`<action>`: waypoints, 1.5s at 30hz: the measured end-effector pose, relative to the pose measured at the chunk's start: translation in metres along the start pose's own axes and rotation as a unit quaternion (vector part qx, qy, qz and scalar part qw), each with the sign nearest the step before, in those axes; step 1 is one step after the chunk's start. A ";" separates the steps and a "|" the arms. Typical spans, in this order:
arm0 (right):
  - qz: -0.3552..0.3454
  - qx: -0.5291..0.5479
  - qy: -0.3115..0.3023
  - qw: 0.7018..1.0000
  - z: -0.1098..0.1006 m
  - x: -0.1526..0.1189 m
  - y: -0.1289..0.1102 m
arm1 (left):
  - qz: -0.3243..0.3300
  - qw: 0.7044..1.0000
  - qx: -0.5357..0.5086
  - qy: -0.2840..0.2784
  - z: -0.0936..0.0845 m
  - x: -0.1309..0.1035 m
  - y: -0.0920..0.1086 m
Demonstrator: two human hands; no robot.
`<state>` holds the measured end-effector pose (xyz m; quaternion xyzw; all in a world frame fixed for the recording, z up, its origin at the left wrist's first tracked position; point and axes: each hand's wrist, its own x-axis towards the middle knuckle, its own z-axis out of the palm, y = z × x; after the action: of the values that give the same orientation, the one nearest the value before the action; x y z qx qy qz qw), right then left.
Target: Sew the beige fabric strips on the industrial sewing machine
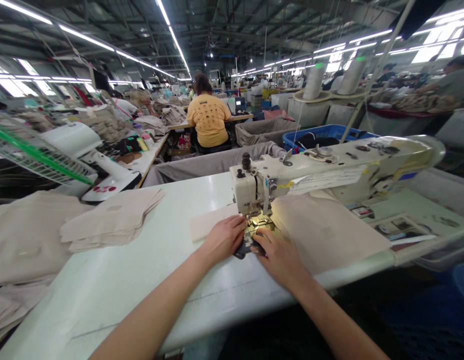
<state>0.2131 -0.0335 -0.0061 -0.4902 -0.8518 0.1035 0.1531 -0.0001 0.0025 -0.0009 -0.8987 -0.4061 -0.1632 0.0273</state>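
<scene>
My left hand (226,235) lies beside the needle area of a cream sewing machine (254,190). Its fingers stretch flat toward the presser foot, and a small pale beige fabric piece (207,222) lies just behind it. My right hand (279,252) is at the front right of the needle plate (260,221), fingers bent around the edge of a small dark piece (244,246); what its fingertips hold is hidden. Between the hands, that dark piece sits under the machine's light. A larger beige fabric panel (329,235) spreads to the right, partly under the machine arm.
Stacked beige panels (108,220) and more fabric (25,240) lie at the left of the pale table (172,270). A white fan (100,160) stands behind them. Beyond are grey cloth bins (217,160), a blue basket (329,131), thread cones (313,82) and a seated person (208,117).
</scene>
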 end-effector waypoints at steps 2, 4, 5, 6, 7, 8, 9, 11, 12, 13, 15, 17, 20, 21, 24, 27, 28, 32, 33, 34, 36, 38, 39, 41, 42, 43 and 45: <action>-0.004 0.005 0.004 1.000 0.001 0.000 0.001 | -0.002 1.000 -0.004 0.002 -0.001 0.001 0.000; -0.008 0.009 0.009 1.000 0.002 -0.001 0.002 | -0.008 1.000 -0.005 0.005 -0.002 0.002 0.000; -0.009 0.010 0.011 1.000 0.002 -0.001 0.002 | -0.013 1.000 -0.006 0.007 -0.003 0.003 0.001; -0.009 0.010 0.012 1.000 0.002 -0.001 0.002 | -0.017 1.000 -0.008 0.008 -0.004 0.003 0.001; -0.009 0.010 0.014 1.000 0.002 -0.001 0.002 | -0.018 1.000 -0.011 0.008 -0.004 0.003 0.002; -0.009 0.011 0.015 1.000 0.002 -0.001 0.002 | -0.018 1.000 -0.014 0.007 -0.005 0.003 0.002; -0.010 0.012 0.016 1.000 0.003 -0.001 0.002 | -0.017 1.000 -0.017 0.006 -0.005 0.003 0.002; -0.010 0.012 0.016 1.000 0.002 -0.001 0.002 | -0.015 1.000 -0.020 0.004 -0.006 0.003 0.002; -0.008 0.011 0.015 1.000 0.002 -0.002 0.001 | -0.013 1.000 -0.020 0.003 -0.006 0.003 0.001; -0.006 0.009 0.012 1.000 0.001 -0.002 0.001 | -0.009 1.000 -0.020 0.003 -0.006 0.003 0.001; -0.002 0.006 0.009 1.000 0.000 -0.002 -0.001 | -0.002 1.000 -0.020 0.003 -0.006 0.003 0.002; -0.001 0.006 0.006 1.000 -0.002 -0.002 -0.002 | 0.000 1.000 -0.019 0.003 -0.006 0.002 0.002; 0.000 0.006 0.006 1.000 -0.002 -0.001 -0.003 | -0.014 1.000 -0.014 0.009 -0.003 0.001 0.002; 0.000 0.005 0.008 1.000 -0.002 -0.001 -0.003 | -0.020 1.000 -0.012 0.012 -0.002 0.001 0.002; -0.003 0.004 0.020 1.000 0.000 -0.001 -0.003 | -0.032 0.999 -0.010 0.021 0.001 0.001 0.001; 0.000 0.003 0.027 1.000 0.003 -0.003 -0.001 | -0.041 0.999 -0.008 0.021 0.000 0.000 0.006; 0.005 0.004 0.036 0.999 0.004 -0.004 -0.001 | -0.047 0.999 -0.004 0.017 -0.001 -0.003 0.010; 0.022 0.017 0.102 0.994 0.011 -0.007 0.004 | -0.078 0.996 0.028 -0.022 -0.009 -0.020 0.039; 0.020 0.018 0.113 0.993 0.012 -0.007 0.006 | -0.086 0.995 0.036 -0.032 -0.011 -0.025 0.047; 0.019 0.017 0.119 0.993 0.013 -0.008 0.006 | -0.094 0.994 0.041 -0.042 -0.013 -0.030 0.053; 0.020 0.011 0.121 0.992 0.014 -0.008 0.007 | -0.103 0.992 0.040 -0.056 -0.018 -0.035 0.059; 0.024 0.009 0.117 0.993 0.014 -0.008 0.007 | -0.104 0.993 0.012 -0.061 -0.024 -0.036 0.055; 0.025 0.011 0.115 0.993 0.014 -0.008 0.007 | -0.096 0.993 -0.012 -0.060 -0.027 -0.036 0.049; 0.025 0.027 0.117 0.992 0.013 -0.009 0.008 | -0.065 0.994 -0.064 -0.056 -0.033 -0.034 0.035; 0.024 0.042 0.121 0.991 0.013 -0.009 0.009 | -0.052 0.994 -0.078 -0.056 -0.036 -0.033 0.028; 0.023 0.060 0.129 0.990 0.013 -0.010 0.010 | -0.053 0.994 -0.073 -0.058 -0.039 -0.033 0.021; 0.019 0.102 0.151 0.983 0.012 -0.010 0.014 | -0.124 0.989 0.001 -0.081 -0.044 -0.033 0.014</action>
<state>0.2251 -0.0356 -0.0239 -0.4983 -0.7941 0.1179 0.3274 -0.0221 -0.0380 0.0312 -0.8517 -0.5154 -0.0916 -0.0252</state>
